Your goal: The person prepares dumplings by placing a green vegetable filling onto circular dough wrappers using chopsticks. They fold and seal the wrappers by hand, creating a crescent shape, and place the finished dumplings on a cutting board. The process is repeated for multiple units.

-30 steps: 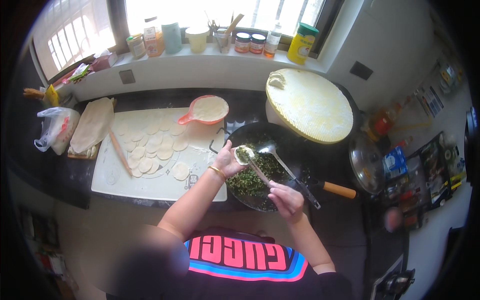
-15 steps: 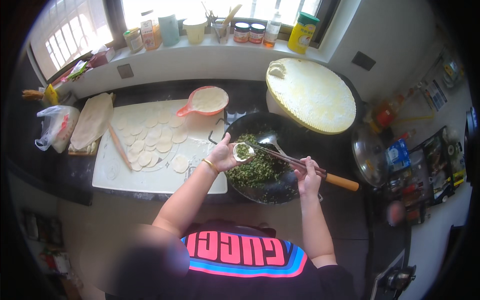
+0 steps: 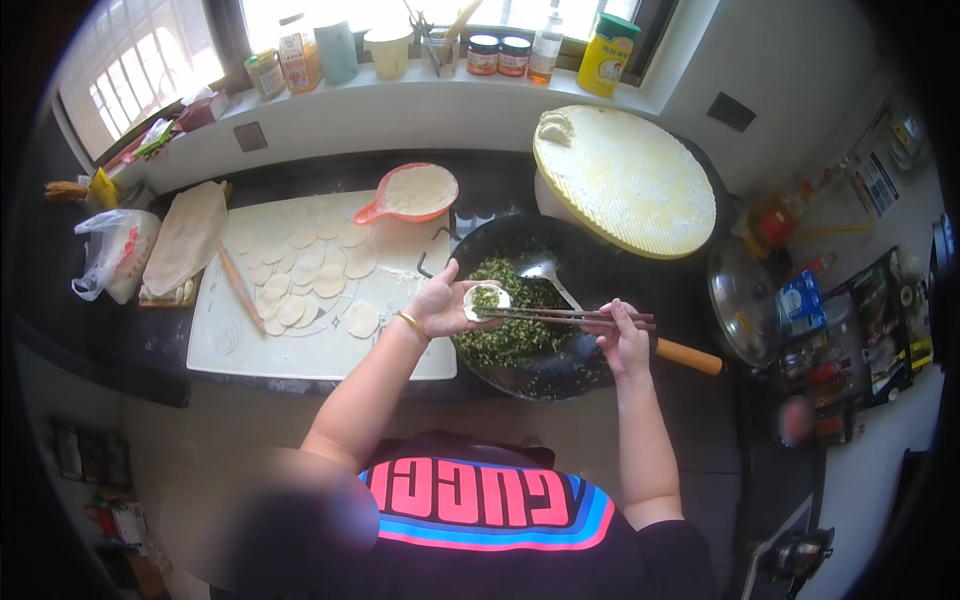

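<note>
On the fingers of my left hand (image 3: pixel 442 303) rests a small round dumpling wrapper (image 3: pixel 473 312) with chopped green filling (image 3: pixel 487 297) at its middle. My right hand (image 3: pixel 625 342) grips a pair of dark chopsticks (image 3: pixel 560 316). They lie nearly level, and their tips touch the filling on the wrapper. Both hands are above a dark wok (image 3: pixel 478 238) that holds a heap of the same green filling (image 3: pixel 505 345). A metal ladle (image 3: pixel 540 269) lies in the wok, beyond the chopsticks.
Left of the wok, a white board (image 3: pixel 222 345) bears many flour-dusted wrappers (image 3: pixel 330 275), a rolling pin (image 3: pixel 240 288) and an orange scoop of flour (image 3: pixel 420 190). A floured yellow round tray (image 3: pixel 630 180) stands behind the wok; an orange wooden handle (image 3: pixel 688 355) juts out at its right.
The chopsticks have swung from a slant to nearly level, their tips lower on the wrapper's filling. My right hand has risen slightly; my left hand has barely moved.
</note>
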Available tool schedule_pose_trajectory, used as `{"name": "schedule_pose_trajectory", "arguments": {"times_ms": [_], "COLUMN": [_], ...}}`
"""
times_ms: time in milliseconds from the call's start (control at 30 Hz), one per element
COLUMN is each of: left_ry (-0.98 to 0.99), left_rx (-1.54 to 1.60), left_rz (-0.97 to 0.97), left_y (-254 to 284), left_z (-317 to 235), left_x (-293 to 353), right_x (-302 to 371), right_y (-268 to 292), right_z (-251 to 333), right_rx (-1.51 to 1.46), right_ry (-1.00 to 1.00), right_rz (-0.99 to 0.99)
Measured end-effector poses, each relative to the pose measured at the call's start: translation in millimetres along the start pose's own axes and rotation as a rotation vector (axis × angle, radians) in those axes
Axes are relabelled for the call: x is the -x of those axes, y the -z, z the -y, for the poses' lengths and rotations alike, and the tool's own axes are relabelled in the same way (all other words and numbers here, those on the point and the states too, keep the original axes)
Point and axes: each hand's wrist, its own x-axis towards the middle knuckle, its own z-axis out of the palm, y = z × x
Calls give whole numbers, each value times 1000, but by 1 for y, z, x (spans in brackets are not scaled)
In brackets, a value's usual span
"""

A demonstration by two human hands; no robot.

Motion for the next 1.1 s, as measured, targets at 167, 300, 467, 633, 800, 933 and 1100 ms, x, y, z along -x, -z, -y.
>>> {"name": "schedule_pose_trajectory", "arguments": {"times_ms": [167,300,467,633,800,933,1100], "left_ry": [84,92,92,62,39,5,-25], "left_rx": [-3,4,-31,-55,-79,-36,-30], "left_rz": [18,17,43,-25,-55,1,-62], "left_y": [-7,-7,-5,-8,-5,8,4], "left_z": [2,3,2,3,3,1,5], "left_x": [2,2,0,3,1,-3,5], "right_x": [-8,-13,-18,-19,-21,-23,-25], "right_y": [-1,-4,1,-2,0,-5,3], "right_z": [-2,1,-13,-8,-11,-10,-20], "right_rx": [28,-12,10,8,31,-3,27], "right_ry": [-14,-46,-71,-43,-29,-34,-65], "right_rz": [8,-44,-109,-95,-78,-118,-111]}}
